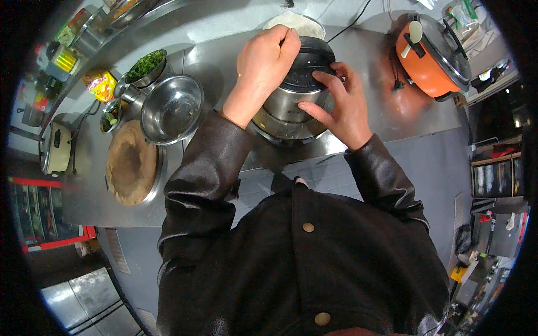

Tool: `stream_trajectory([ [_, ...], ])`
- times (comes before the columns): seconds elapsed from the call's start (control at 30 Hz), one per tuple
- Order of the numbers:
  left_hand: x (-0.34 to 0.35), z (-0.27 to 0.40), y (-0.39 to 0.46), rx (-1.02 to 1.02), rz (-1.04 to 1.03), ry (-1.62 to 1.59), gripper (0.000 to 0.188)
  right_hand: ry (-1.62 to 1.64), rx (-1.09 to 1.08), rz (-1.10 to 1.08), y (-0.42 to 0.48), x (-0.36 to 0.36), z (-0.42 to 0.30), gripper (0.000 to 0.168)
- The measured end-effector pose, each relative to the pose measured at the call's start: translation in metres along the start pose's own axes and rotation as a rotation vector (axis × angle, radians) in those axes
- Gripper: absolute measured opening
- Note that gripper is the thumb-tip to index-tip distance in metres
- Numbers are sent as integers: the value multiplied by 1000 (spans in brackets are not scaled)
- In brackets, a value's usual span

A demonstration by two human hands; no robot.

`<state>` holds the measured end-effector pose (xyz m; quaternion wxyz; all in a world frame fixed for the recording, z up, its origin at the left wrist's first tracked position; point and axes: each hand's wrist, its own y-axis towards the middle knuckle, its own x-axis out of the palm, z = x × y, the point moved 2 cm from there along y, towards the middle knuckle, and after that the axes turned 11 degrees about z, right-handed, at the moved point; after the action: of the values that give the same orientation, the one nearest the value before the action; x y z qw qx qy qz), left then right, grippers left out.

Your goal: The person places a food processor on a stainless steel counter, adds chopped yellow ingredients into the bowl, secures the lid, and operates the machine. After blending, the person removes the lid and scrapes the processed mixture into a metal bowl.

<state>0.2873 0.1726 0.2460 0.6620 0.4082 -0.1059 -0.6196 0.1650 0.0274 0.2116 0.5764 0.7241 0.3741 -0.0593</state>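
Observation:
A steel kitchen appliance with a black lid [309,63] and a cylindrical metal body [290,105] stands upright on the steel counter before me, with a wide round base beneath it. My left hand [269,56] is curled at the upper left of the black lid; what lies under its fingers is hidden. With fingers apart, my right hand [342,101] has its fingertips on the lid's right side and its thumb near the metal body. Behind the appliance lies a round pale container [294,24], partly covered by my left hand.
Left on the counter are an empty-looking steel bowl [172,109], a bowl of chopped greens [146,68], a small dish [110,117], a yellow packet [100,85] and a round wooden chopping board [131,164]. An orange electric cooker [424,63] stands at the right.

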Motion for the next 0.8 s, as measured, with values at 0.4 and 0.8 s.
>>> stream_trajectory([
  [0.4,0,-1,1,-16,-9,-8,34,-21,-29,20,0,2,-1,56],
  [0.8,-5,5,5,-1,-29,10,34,-30,-50,70,-5,8,4,59],
])
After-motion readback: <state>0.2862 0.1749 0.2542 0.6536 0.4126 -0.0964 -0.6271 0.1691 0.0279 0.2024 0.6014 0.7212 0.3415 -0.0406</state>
